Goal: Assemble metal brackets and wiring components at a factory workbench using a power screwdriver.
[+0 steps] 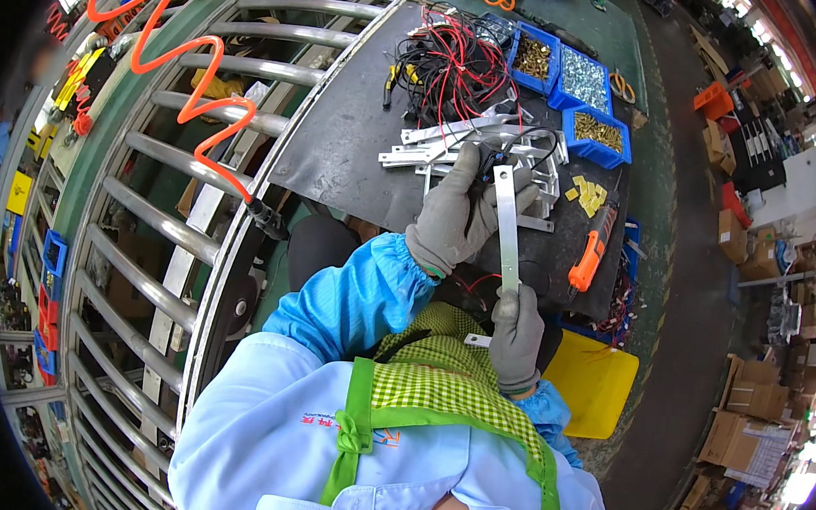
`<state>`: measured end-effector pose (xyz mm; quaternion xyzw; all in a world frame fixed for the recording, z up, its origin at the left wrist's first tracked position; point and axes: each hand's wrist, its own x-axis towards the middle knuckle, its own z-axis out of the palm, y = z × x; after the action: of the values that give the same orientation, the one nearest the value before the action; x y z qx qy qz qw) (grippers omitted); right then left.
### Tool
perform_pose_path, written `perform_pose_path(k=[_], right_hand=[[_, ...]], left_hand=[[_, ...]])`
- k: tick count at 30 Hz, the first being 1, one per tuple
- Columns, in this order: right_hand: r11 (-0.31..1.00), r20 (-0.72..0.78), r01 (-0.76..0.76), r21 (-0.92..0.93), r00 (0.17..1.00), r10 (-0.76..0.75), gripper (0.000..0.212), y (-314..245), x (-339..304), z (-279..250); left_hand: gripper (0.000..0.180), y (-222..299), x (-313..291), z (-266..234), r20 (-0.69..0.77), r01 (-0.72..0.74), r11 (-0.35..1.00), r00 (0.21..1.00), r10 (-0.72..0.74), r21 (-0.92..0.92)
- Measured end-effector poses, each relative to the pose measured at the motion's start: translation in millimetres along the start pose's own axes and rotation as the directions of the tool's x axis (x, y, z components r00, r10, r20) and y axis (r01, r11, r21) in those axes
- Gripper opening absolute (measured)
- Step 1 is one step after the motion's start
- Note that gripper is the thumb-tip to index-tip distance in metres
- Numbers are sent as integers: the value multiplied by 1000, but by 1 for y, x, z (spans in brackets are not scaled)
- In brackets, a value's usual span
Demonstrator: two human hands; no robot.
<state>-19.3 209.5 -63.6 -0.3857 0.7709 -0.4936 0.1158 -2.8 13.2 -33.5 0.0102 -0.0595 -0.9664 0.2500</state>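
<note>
Right hand [516, 340]: you pinch the metal strip's [506, 226] near end.
Left hand [447, 218]: your fingers stand parted by black cable [494, 154]; grip unclear.
Beyond it: metal bars [461, 131].

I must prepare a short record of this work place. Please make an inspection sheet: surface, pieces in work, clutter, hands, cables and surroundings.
Surface: dark worktable, scuffed.
Pieces in work: flat metal strip, with a hole near its upper end.
Clutter: piled metal brackets, loose yellow pieces, orange-handled tool, blue bins of small parts.
Hands: gloved; right hand grips the strip's lower end; left hand is by its upper end, exact hold unclear.
Cables: tangled red and black cables beyond the brackets.
Surroundings: metal rollers and orange coiled hose at left; cardboard boxes at right.
</note>
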Motion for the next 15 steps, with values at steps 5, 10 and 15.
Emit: perform_pose_path(k=[5, 10, 15], right_hand=[[999, 99, -3, -54, 995, 9, 29, 0, 3, -9], [998, 183, -26, -61, 982, 36, 31, -2, 1, -24], [988, 243, -122, 97, 965, 95, 25, 1, 20, -31]], left_hand=[[43, -1, 1, 1, -53, -77, 974, 995, 90, 214], [50, 10, 0, -14, 108, 2, 830, 991, -75, 557], [51, -20, -24, -3, -12, 139, 819, 987, -160, 556]])
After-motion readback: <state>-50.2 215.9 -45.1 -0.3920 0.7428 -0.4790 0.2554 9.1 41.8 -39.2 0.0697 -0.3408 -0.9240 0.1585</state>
